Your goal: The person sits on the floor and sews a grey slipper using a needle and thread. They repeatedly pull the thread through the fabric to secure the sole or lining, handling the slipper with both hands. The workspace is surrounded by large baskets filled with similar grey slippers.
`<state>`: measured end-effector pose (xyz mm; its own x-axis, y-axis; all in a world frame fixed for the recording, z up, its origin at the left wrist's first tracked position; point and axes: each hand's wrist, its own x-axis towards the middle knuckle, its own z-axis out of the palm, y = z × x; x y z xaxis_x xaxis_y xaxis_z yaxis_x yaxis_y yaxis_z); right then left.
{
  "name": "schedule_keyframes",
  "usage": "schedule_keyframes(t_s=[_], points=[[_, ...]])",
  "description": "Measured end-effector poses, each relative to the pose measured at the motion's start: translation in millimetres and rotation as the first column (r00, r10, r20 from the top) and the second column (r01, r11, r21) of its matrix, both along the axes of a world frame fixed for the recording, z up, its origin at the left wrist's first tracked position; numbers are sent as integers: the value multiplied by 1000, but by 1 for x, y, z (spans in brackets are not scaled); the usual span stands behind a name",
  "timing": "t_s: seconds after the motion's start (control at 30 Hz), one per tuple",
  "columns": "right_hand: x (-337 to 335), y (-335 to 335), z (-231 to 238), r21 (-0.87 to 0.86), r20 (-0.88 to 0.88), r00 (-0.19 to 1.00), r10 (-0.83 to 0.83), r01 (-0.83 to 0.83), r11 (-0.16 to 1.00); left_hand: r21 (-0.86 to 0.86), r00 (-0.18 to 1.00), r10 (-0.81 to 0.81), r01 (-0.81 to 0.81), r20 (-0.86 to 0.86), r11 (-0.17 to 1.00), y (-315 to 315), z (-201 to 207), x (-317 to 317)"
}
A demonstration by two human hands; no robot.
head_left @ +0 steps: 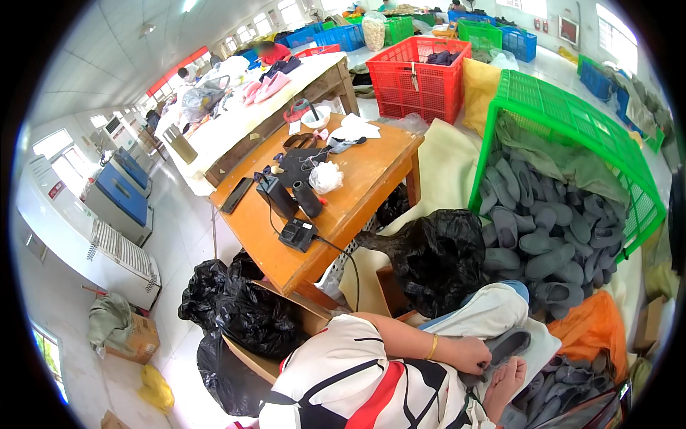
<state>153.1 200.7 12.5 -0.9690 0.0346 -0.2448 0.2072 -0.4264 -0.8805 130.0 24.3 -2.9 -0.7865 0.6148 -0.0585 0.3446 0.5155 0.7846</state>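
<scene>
Biggest first, there's the long white-topped worktable (309,74) with cloth and bags piled on it, running through the upper left of the frame. The orange-brown wooden table (371,171) fills the centre, and the green crate (568,107) lies tipped at the right, its open side full of a heap of grey shoes (547,263). A red crate (414,89) sits at the upper middle. Between the wooden table and the heap is a crumpled black bag (443,257); an orange cloth (589,322) lies at the lower right. On the wooden table I can see a black bottle (307,199). At the lower right of centre, one grey shoe (511,343) is over my lap. My left hand (468,354) has its fingers closed on the shoe's edge, a yellow bracelet (433,347) at the wrist. My right hand (505,379) is just beside it, fingers curled; I can't tell whether they grip anything.
</scene>
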Motion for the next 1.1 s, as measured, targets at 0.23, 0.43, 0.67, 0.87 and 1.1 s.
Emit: schedule_keyframes(t_s=[0.23,0.43,0.67,0.87,1.1], points=[[-2,3,-6,-12,-5,1000,-29,29,1000,-15,998,29,-30,-53,999,4,-4,2],[-3,5,-12,-20,-15,999,-40,39,999,6,996,92,-92,-1,996,5,-3,3],[-1,3,-9,-6,2,998,-59,59,998,-63,999,29,-31,-42,998,5,-1,4],[5,-8,6,-18,-58,998,-12,11,1000,-52,999,49,-51,-22,997,4,-1,5],[-24,16,-10,279,-18,993,118,-109,954,-18,999,36,-36,-28,999,6,-2,-8]])
